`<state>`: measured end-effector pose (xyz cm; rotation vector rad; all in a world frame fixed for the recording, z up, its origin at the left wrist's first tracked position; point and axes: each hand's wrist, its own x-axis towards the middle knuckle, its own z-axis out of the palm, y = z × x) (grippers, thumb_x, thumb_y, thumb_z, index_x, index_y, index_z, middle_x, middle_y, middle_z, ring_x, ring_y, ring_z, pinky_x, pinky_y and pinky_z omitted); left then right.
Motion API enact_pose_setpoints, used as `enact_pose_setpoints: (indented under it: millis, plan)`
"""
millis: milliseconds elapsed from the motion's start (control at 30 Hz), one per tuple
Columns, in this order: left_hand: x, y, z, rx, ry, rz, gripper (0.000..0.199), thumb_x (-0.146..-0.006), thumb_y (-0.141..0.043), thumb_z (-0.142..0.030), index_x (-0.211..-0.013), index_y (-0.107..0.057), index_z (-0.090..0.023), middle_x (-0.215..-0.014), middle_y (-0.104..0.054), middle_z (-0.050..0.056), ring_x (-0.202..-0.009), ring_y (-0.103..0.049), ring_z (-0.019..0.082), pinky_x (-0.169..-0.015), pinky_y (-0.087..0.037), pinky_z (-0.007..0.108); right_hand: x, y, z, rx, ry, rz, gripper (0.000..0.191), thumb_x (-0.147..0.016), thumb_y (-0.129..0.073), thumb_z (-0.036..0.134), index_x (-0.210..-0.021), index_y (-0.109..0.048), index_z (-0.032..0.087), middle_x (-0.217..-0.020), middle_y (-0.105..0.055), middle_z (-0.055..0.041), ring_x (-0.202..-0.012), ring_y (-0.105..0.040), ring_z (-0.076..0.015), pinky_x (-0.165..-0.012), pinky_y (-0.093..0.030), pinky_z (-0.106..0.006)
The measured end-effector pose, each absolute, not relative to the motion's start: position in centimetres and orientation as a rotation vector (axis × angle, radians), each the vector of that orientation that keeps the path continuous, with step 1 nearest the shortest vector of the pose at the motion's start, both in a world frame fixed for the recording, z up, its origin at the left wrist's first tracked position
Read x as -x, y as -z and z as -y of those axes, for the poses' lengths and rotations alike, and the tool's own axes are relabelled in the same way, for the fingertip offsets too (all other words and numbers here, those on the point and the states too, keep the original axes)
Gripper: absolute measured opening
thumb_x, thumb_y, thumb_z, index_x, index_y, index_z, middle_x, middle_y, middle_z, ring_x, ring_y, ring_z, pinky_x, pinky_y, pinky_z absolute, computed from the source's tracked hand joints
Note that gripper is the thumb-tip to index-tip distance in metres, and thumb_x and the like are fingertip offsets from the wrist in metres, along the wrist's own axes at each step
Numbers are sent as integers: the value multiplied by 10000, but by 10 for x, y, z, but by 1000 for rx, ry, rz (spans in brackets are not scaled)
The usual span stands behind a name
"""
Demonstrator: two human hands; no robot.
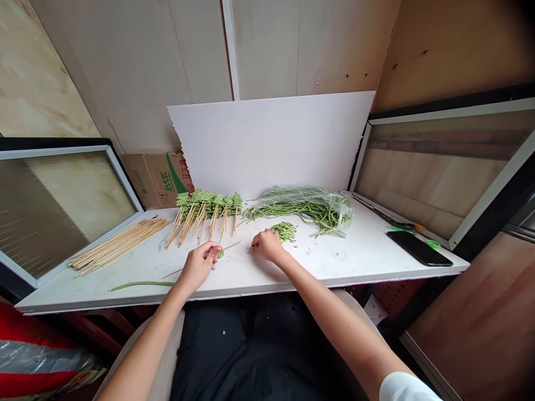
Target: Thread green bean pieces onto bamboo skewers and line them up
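Note:
My left hand (199, 264) is closed around a thin bamboo skewer (233, 244), whose tip points to the right. A few short green bean pieces (221, 254) sit on that skewer beside my fingertips. Just in front of the small pile of cut bean pieces (286, 230), my right hand (266, 245) hovers low over the table with its fingers curled together. Whatever those fingers pinch, if anything, is hidden. One long green bean (142, 283) lies near the table's front edge, left of my left forearm.
Bean-loaded skewers (209, 201) are stacked at the back, handles toward me. Bare skewers (121, 244) lie at left. A clear plastic bag (307, 196) of long beans rests at back right. A black phone (419, 248) is on the white table (334, 266); a white board (271, 145) stands behind.

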<state>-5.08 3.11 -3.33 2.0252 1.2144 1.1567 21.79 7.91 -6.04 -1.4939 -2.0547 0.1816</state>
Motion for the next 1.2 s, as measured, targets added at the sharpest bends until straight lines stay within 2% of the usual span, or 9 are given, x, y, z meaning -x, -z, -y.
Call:
enact_pose_setpoints:
  millis: [133, 233, 333, 433, 567, 667, 900, 1100, 1200]
  plan:
    - [46, 32, -29, -2197, -1160, -1272, 422, -1040, -472, -478, -1034, -771, -180, -727, -649, 37, -641, -583, 177, -622, -472, 278, -225, 55, -81, 1481, -211, 2075, 239, -829, -885, 341, -669, -765, 211, -646, -716, -90, -816, -679, -281, -894, -477, -452]
    - [44, 34, -29, -2219, -1155, -1243, 415, -1048, -438, -415, -1216, -727, -170, -796, -654, 42, -738, -607, 185, -701, -500, 287, -232, 36, -78, 1401, -331, 2001, 348, -1035, -636, 443, -847, -791, 194, -758, -766, -96, -781, -690, -233, -839, -488, -377]
    - [41, 36, -28, -2141, -1127, -1165, 454, -1050, -451, -384, -1433, -574, -173, -855, -666, 31, -684, -576, 155, -684, -497, 273, -232, 15, -68, 1197, -550, 1953, 474, -1100, -466, 507, -1040, -787, 163, -902, -802, -108, -816, -701, -212, -801, -501, -333]
    - [36, 37, -24, -2047, -1101, -1089, 514, -1044, -493, -364, -1526, -460, -189, -891, -702, 37, -592, -531, 130, -628, -486, 262, -222, 3, -54, 935, -716, 2069, 442, -1015, -627, 563, -1141, -795, 174, -1001, -807, -109, -880, -719, -216, -785, -521, -320]
    - [31, 34, -20, -2031, -1090, -1059, 509, -1031, -538, -350, -1513, -473, -199, -911, -737, 62, -669, -631, 153, -672, -505, 271, -202, 3, -40, 757, -663, 2197, 396, -821, -891, 464, -1125, -824, 221, -963, -799, -79, -891, -723, -220, -772, -529, -311]
    - [28, 32, -18, -2004, -1066, -1040, 501, -1030, -541, -374, -1495, -492, -193, -934, -753, 73, -713, -682, 170, -690, -513, 281, -192, 7, -36, 710, -495, 2163, 226, -871, -866, 381, -1037, -842, 228, -905, -791, -76, -870, -699, -216, -789, -520, -325]
    - [29, 32, -19, -1931, -1066, -1048, 544, -996, -608, -451, -1458, -547, -170, -953, -784, 96, -742, -714, 191, -693, -520, 298, -191, 12, -43, 657, -310, 2120, 111, -971, -762, 316, -998, -823, 227, -883, -766, -75, -898, -639, -229, -854, -497, -368]
    - [30, 34, -25, -1947, -1093, -1217, 347, -937, -681, -457, -1066, -768, -148, -871, -800, 102, -728, -708, 211, -692, -517, 319, -197, 12, -46, 671, -269, 2052, 72, -978, -743, 256, -1013, -798, 224, -906, -755, -68, -899, -610, -234, -831, -491, -369]
    - [29, 35, -25, -1996, -1158, -1289, 286, -932, -694, -419, -1006, -794, -162, -849, -805, 84, -693, -688, 202, -684, -517, 316, -195, 11, -43, 651, -242, 2087, 96, -977, -746, 282, -1033, -792, 219, -941, -761, -82, -926, -617, -247, -860, -492, -389]
